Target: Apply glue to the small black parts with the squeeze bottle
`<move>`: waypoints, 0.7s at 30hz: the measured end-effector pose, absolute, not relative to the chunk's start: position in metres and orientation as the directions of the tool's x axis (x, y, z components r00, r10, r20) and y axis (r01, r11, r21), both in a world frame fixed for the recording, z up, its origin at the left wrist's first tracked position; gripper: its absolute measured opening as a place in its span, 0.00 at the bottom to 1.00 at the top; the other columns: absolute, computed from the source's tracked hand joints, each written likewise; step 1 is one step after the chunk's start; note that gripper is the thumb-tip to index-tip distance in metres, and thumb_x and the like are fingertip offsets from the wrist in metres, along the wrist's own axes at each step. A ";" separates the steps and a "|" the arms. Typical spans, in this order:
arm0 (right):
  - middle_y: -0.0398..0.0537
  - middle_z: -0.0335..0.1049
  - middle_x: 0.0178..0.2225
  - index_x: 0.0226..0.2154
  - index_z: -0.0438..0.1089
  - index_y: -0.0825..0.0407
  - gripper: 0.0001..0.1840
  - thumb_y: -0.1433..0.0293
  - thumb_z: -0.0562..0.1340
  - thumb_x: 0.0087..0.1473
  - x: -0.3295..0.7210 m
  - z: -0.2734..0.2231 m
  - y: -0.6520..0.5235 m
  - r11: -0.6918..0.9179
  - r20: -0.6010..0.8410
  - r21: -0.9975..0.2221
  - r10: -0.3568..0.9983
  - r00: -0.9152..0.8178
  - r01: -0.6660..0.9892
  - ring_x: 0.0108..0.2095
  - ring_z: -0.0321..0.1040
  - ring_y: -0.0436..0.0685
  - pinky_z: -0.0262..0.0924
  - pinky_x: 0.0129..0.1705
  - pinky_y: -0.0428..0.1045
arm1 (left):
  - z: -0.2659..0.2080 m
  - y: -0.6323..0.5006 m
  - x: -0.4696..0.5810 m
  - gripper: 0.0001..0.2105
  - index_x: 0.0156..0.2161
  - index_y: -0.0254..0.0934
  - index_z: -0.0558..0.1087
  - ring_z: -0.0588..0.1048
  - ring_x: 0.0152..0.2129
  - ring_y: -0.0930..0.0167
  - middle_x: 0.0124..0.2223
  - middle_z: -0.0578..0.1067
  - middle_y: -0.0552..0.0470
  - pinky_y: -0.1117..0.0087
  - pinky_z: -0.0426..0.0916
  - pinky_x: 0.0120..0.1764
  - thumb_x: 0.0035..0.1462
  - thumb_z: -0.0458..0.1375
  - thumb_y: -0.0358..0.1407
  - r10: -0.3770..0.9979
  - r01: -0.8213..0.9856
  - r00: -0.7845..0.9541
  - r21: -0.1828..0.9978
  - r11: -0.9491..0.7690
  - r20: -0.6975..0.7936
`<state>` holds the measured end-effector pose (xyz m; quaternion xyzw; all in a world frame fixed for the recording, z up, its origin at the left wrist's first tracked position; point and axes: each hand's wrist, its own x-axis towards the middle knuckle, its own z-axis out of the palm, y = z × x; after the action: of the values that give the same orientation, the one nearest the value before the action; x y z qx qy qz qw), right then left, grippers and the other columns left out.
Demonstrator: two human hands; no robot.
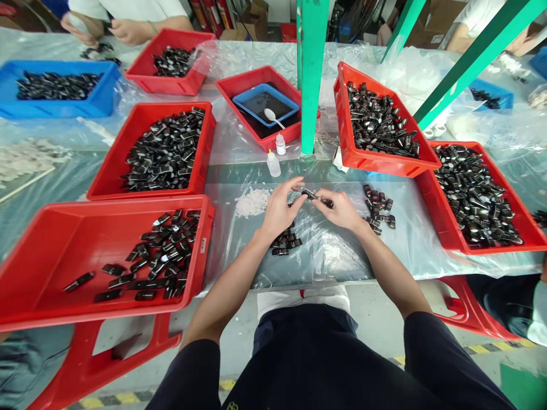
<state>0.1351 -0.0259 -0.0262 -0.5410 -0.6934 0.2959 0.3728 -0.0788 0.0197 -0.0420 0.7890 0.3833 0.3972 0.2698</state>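
Above the plastic-covered table, a small shiny black part (309, 195) sits between my two hands. My right hand (341, 210) pinches its right end between thumb and fingers. The thumb of my left hand (280, 208) is against its left end, the index finger arching above; its other fingertips are hidden. More dark parts show just under my right fingers. A small group of black parts (285, 242) lies below my left hand, partly covered by it. Right of my right hand lies another loose group of dark parts (378, 208). A pile of small whitish pieces (252, 203) is left of my left hand.
Red bins of black parts stand left (207, 245) and right (387, 162). A green post (314, 85) rises ahead. Before it are two small bottles (273, 164) and a red bin (260, 138) holding a blue tray (243, 107) and white spoon (270, 115). Other people sit opposite.
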 end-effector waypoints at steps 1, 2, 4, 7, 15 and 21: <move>0.43 0.73 0.30 0.33 0.74 0.49 0.17 0.54 0.62 0.64 0.140 -0.025 -0.024 0.231 0.224 -0.824 0.972 -0.077 0.517 0.31 0.64 0.54 0.59 0.39 0.49 | -0.043 0.020 -0.076 0.19 0.63 0.40 0.72 0.80 0.49 0.63 0.55 0.82 0.44 0.60 0.71 0.54 0.69 0.61 0.37 0.811 0.413 0.393 0.706 -0.576 0.433; 0.43 0.71 0.29 0.32 0.73 0.49 0.17 0.54 0.63 0.64 0.145 -0.024 -0.021 0.218 0.253 -0.840 0.967 0.004 0.497 0.31 0.64 0.55 0.59 0.39 0.49 | -0.043 0.019 -0.074 0.17 0.62 0.39 0.73 0.80 0.50 0.62 0.55 0.82 0.43 0.59 0.71 0.54 0.70 0.60 0.37 0.798 0.443 0.414 0.668 -0.597 0.439; 0.43 0.67 0.27 0.31 0.71 0.49 0.19 0.51 0.64 0.63 0.156 -0.024 -0.015 0.192 0.291 -0.881 0.941 0.174 0.433 0.30 0.62 0.55 0.60 0.37 0.49 | -0.044 0.016 -0.067 0.13 0.57 0.39 0.77 0.78 0.51 0.60 0.53 0.82 0.43 0.58 0.70 0.55 0.71 0.58 0.37 0.742 0.496 0.522 0.558 -0.665 0.420; 0.43 0.64 0.26 0.30 0.70 0.47 0.22 0.47 0.66 0.60 0.164 -0.025 -0.010 0.162 0.274 -0.926 0.909 0.313 0.342 0.29 0.61 0.55 0.58 0.31 0.49 | -0.045 0.004 -0.055 0.13 0.57 0.40 0.78 0.76 0.56 0.57 0.56 0.80 0.42 0.57 0.69 0.54 0.72 0.56 0.35 0.607 0.500 0.718 0.356 -0.790 0.341; 0.42 0.63 0.25 0.30 0.71 0.49 0.19 0.52 0.65 0.61 0.148 -0.025 -0.017 0.173 0.264 -0.893 0.950 0.170 0.416 0.28 0.58 0.53 0.55 0.32 0.49 | -0.052 -0.007 -0.043 0.15 0.53 0.35 0.79 0.76 0.53 0.56 0.51 0.81 0.41 0.56 0.66 0.52 0.65 0.56 0.23 0.478 0.472 0.855 0.083 -0.878 0.201; 0.42 0.66 0.26 0.31 0.72 0.49 0.20 0.50 0.64 0.61 0.142 -0.027 -0.019 0.175 0.262 -0.863 0.957 0.123 0.474 0.29 0.60 0.55 0.58 0.37 0.50 | -0.058 0.000 -0.043 0.11 0.41 0.36 0.79 0.77 0.47 0.55 0.42 0.81 0.40 0.56 0.66 0.49 0.68 0.54 0.25 0.561 0.558 0.793 0.087 -0.825 0.238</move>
<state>0.1418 -0.0187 -0.0273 -0.5874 -0.6092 0.2598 0.4651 -0.0429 0.0002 -0.0579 0.9468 0.2953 0.1275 0.0060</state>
